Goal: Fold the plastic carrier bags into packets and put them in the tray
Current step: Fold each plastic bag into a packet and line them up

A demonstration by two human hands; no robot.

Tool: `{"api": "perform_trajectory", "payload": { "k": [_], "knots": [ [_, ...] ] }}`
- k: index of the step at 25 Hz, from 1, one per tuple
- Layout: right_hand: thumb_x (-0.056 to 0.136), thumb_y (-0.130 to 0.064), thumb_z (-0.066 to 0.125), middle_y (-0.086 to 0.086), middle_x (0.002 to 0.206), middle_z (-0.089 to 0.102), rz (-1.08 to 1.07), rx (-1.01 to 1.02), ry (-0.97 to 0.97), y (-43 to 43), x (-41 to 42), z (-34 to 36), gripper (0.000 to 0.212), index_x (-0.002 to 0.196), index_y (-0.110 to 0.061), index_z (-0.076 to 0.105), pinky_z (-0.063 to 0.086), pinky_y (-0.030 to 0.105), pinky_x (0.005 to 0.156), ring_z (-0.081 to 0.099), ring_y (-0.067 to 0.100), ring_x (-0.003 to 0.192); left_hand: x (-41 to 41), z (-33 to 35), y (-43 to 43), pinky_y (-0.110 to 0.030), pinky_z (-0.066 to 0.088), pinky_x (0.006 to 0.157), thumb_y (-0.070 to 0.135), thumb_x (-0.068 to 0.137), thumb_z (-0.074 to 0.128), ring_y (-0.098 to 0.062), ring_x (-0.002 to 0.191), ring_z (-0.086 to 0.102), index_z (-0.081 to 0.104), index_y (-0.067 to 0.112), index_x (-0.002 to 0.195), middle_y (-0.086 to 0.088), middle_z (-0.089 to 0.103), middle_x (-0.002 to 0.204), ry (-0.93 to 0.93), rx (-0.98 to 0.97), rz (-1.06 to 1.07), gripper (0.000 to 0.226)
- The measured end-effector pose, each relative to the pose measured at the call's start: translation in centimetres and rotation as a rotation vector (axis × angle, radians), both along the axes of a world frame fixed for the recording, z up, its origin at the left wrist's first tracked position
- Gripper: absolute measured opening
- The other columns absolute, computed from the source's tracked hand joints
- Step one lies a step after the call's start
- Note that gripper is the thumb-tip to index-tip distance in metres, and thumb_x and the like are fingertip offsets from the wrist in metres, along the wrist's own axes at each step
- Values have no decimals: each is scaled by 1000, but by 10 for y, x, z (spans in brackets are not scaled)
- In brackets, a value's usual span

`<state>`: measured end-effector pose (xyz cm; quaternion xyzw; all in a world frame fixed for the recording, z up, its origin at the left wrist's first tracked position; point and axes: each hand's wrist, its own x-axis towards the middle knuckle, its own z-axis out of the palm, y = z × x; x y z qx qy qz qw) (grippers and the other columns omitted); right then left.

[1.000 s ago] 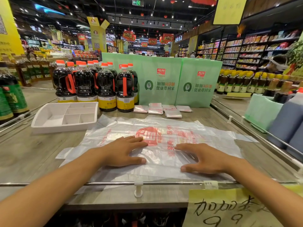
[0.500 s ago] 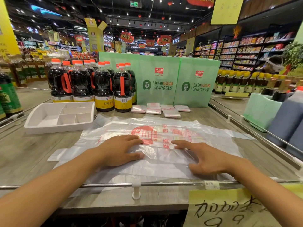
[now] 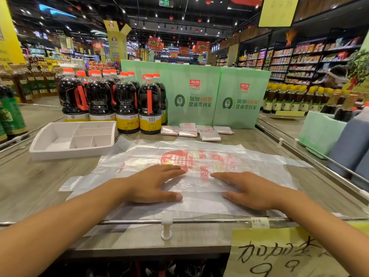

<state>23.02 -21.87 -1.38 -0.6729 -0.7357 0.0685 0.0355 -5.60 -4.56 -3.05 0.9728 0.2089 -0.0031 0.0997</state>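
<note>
A clear plastic carrier bag [image 3: 201, 156] with red print lies spread flat on the wooden shelf top. My left hand [image 3: 153, 183] presses flat on its near left part, fingers straight and pointing right. My right hand [image 3: 251, 189] lies flat on the near right part, fingers pointing left toward the other hand. Several folded bag packets [image 3: 196, 131] sit in a row behind the bag. The white divided tray [image 3: 40, 145] stands at the left, with nothing visible in its compartments.
Dark sauce bottles [image 3: 127, 102] with orange caps stand behind the tray. Two green display boxes [image 3: 215, 96] back the packets. A metal rail [image 3: 199, 221] runs along the front edge, with a yellow handwritten price sign [image 3: 279, 254] below. Blue jugs [image 3: 353, 140] stand at the right.
Both hands have stayed flat on the bag and slid slightly across it; my fingertips sit a little closer together. The bag lies a bit smoother.
</note>
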Motion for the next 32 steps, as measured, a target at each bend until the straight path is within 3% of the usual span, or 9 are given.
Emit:
{"api": "perform_trajectory", "payload": {
  "k": [3, 6, 11, 15, 18, 20, 24, 27, 32],
  "knots": [
    [104, -53, 40, -25, 165, 18, 14, -127, 161, 2, 8, -6, 57, 158, -49, 21, 13, 31, 127, 16, 0, 152, 3, 0, -2, -29, 6, 125, 74, 96, 39, -3, 154, 7, 16, 46, 160, 22, 8, 168, -8, -2, -12, 74],
    [107, -52, 30, -29, 165, -8, 54, -267, 102, 1, 15, -7, 58, 158, -51, 3, -9, 23, 122, -15, -6, 150, -2, -1, 0, -26, -5, 123, 68, 100, 27, -2, 154, -6, 4, 44, 161, 20, -5, 168, 91, 2, -4, 69],
    [105, -56, 25, -28, 163, -20, 29, -322, 69, -13, 34, -3, 61, 157, -49, -7, -13, 23, 121, -24, -5, 148, -25, 1, 12, -36, -13, 125, 79, 87, 6, -3, 151, -25, -16, 49, 155, 21, -25, 164, 238, -10, -1, 77],
    [100, -58, 39, -37, 161, 13, -47, -179, 244, -26, 41, -3, 55, 153, -55, 27, 7, 23, 124, 8, -14, 148, -41, 5, 16, -22, -8, 121, 61, 102, 24, 4, 151, -11, 8, 47, 159, 26, -6, 164, 98, -129, 13, 61],
    [92, -53, 55, -19, 121, 72, -190, 84, 394, -29, 42, 1, 34, 117, -40, 74, 52, 36, 102, 67, 2, 106, -50, 16, 18, -24, 36, 115, 78, 87, 39, 7, 134, 47, 58, 49, 136, 32, 49, 144, -165, -223, 88, 60],
    [92, -45, 64, -7, 88, 77, -258, 223, 459, -31, 42, 7, 20, 90, -33, 80, 57, 40, 81, 70, 15, 80, -52, 21, 18, -30, 55, 92, 65, 92, 51, -1, 100, 69, 74, 40, 114, 25, 73, 110, -282, -251, 123, 41],
    [91, -17, 75, -3, 80, 78, -378, 378, 599, -33, 41, 9, 8, 86, -18, 80, 60, 34, 74, 74, 14, 73, -52, 28, 18, -33, 56, 80, 34, 96, 66, -4, 78, 72, 77, 28, 91, 14, 77, 81, -418, -146, 211, 13],
    [92, -15, 73, 0, 74, 76, -459, 388, 534, -29, 44, 7, 9, 86, -17, 79, 59, 31, 61, 70, 17, 61, -54, 31, 21, -32, 57, 80, 26, 97, 68, -2, 65, 72, 75, 25, 93, 14, 75, 71, -410, -50, 281, 8],
    [98, -16, 67, -6, 79, 74, -544, 326, 330, -22, 61, 0, 19, 82, -24, 75, 47, 24, 63, 64, 10, 68, -63, 27, 40, -34, 58, 75, 36, 100, 62, 2, 62, 65, 71, 39, 105, 19, 71, 70, -258, 229, 414, 10]
  ]
}}
